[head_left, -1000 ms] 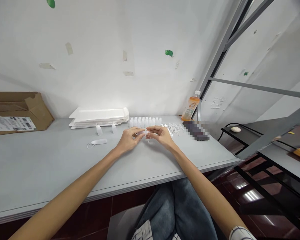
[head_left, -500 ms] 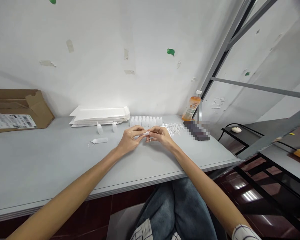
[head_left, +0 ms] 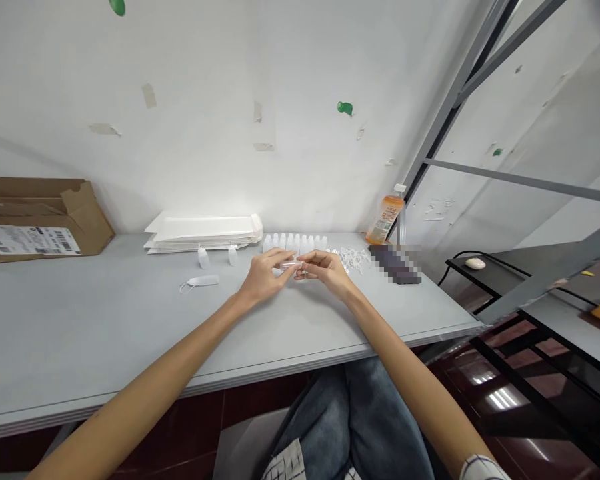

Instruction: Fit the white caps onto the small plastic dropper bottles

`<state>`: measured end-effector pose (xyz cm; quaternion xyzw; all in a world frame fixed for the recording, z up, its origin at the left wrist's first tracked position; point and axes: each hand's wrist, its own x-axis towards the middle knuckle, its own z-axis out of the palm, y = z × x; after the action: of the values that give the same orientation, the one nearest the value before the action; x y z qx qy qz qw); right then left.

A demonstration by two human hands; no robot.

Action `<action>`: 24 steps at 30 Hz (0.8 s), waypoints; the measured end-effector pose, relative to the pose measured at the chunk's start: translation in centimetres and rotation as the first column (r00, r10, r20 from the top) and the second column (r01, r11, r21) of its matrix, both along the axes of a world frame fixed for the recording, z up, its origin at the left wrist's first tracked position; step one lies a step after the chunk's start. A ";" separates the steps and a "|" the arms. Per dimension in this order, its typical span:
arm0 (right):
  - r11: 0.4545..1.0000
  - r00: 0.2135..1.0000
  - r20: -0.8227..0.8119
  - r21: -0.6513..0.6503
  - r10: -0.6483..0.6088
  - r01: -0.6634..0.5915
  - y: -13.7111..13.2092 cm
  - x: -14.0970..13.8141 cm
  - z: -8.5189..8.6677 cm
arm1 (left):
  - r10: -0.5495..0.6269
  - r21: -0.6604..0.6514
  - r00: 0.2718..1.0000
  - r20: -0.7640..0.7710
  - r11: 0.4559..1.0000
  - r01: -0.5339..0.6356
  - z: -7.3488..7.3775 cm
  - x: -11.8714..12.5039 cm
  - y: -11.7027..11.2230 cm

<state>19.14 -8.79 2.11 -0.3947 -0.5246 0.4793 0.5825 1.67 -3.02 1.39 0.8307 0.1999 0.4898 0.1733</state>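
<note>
My left hand (head_left: 264, 275) pinches a small translucent plastic bottle (head_left: 289, 265) lying sideways above the table. My right hand (head_left: 331, 269) closes its fingertips on the other end of that bottle; the small part there is mostly covered by the fingers. Just behind my hands stands a row of several small white bottles (head_left: 296, 243). To the right of the row lies a pile of small white plastic pieces (head_left: 354, 259). On the left, two small bottles with pointed tips (head_left: 203, 257) stand upright, and a flat white bottle (head_left: 206, 281) with a thin loop lies on its side.
A stack of white padded envelopes (head_left: 205, 231) rests against the wall. At far left sits an open cardboard box (head_left: 35, 217). An orange drink bottle (head_left: 386, 217) and a dark, pixelated object (head_left: 395, 262) are at the right, near a grey metal frame (head_left: 455, 100).
The held bottle has turned a little, so more of its clear body shows between my hands. My fingers have shifted slightly on it. The whole view has moved a little.
</note>
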 end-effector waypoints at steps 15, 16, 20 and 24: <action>0.996 0.990 0.122 0.051 0.073 -0.079 -0.3 -0.3 -0.3 | -0.182 -0.347 0.983 -0.006 0.922 0.169 -0.1 -1.0 0.6; 0.996 0.991 0.114 0.048 0.071 -0.077 -0.3 -0.3 -0.3 | -0.174 -0.327 0.984 -0.020 0.932 0.158 0.0 -1.0 0.6; 0.998 0.994 0.087 0.025 0.060 -0.063 -0.3 -0.2 -0.4 | -0.145 -0.214 0.988 -0.054 0.968 0.131 0.1 -1.0 0.3; 0.997 0.996 0.058 0.012 0.072 -0.072 -0.1 0.0 -0.8 | -0.137 -0.082 0.989 -0.053 0.988 0.133 -0.1 -0.8 0.2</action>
<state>19.16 -8.84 1.32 -0.3849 -0.5584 0.4847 0.5524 0.83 -2.82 1.31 0.8490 0.1672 0.4441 0.2326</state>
